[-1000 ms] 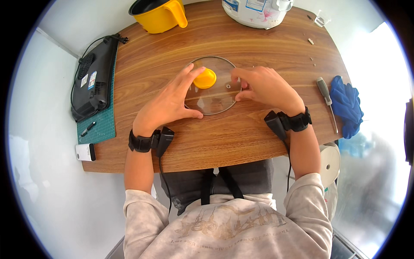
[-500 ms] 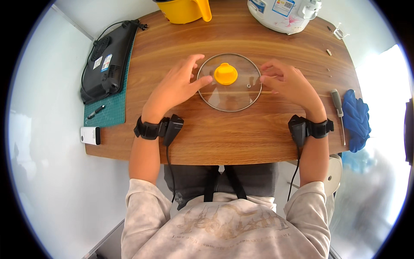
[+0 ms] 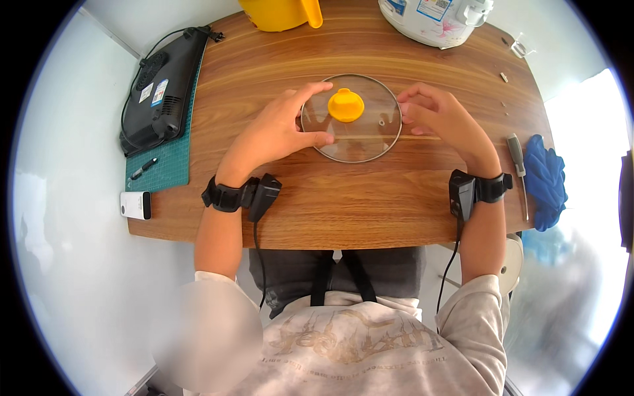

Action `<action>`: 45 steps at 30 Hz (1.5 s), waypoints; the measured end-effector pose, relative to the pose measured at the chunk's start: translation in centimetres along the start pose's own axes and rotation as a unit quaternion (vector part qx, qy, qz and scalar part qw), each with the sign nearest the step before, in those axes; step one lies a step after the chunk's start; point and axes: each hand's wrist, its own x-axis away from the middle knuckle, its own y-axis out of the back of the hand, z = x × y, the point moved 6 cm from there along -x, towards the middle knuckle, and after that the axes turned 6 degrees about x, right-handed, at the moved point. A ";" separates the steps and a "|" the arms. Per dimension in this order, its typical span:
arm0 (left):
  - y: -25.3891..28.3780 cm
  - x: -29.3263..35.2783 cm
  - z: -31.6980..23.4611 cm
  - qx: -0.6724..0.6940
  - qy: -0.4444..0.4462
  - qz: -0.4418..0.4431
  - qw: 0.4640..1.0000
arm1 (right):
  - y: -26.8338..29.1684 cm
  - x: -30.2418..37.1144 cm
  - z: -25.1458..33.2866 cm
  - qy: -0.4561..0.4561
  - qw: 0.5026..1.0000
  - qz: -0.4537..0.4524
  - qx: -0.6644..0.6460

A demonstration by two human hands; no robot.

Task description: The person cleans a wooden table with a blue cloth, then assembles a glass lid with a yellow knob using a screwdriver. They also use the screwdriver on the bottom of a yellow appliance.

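A round clear glass pot lid (image 3: pixel 360 142) with a metal rim and a yellow knob (image 3: pixel 346 105) is in the middle of the wooden table, knob up. My left hand (image 3: pixel 281 125) grips its left side, with thumb and index finger over the glass and the other fingers partly hidden at the rim. At the opposite side my right hand (image 3: pixel 439 119) has bent fingers closed on the rim. Whether the lid is lifted off the wood, I cannot tell. Black straps with small devices and cables circle both my wrists.
Far back stand a yellow pot (image 3: pixel 274 14) with a handle and a white appliance (image 3: pixel 426 23). On the left are a black corded appliance (image 3: pixel 162 96), green cutting mat (image 3: pixel 168 170), pen (image 3: pixel 144 169) and white box-shaped device (image 3: pixel 135 205). A screwdriver (image 3: pixel 517 158) and blue cloth (image 3: pixel 545 185) lie right.
Both hands have closed in on the lid's rim from either side. The lid has shifted slightly away from me. My left thumb and index finger now reach over the glass.
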 end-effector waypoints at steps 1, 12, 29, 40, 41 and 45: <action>0.0 0.1 -0.2 -0.002 0.003 0.009 1.000 | 0.0 0.1 0.1 -0.003 1.000 -0.003 -0.019; -1.1 1.1 -1.1 -0.103 -0.079 0.020 0.991 | 0.9 -0.1 0.3 0.073 0.971 0.029 -0.226; -0.6 1.6 -3.4 -0.172 -0.125 -0.025 0.977 | -1.0 -0.1 1.7 0.147 0.979 -0.042 -0.137; 1.4 1.7 -4.9 0.084 -0.273 -0.111 0.952 | 0.1 1.0 2.9 0.181 0.958 -0.222 -0.013; 1.2 1.4 -4.3 0.129 -0.239 -0.094 0.958 | 0.2 1.3 3.1 0.184 0.954 -0.235 0.007; 0.3 0.7 -3.3 0.310 -0.157 -0.033 0.937 | 0.6 1.9 3.7 0.187 0.944 -0.266 0.063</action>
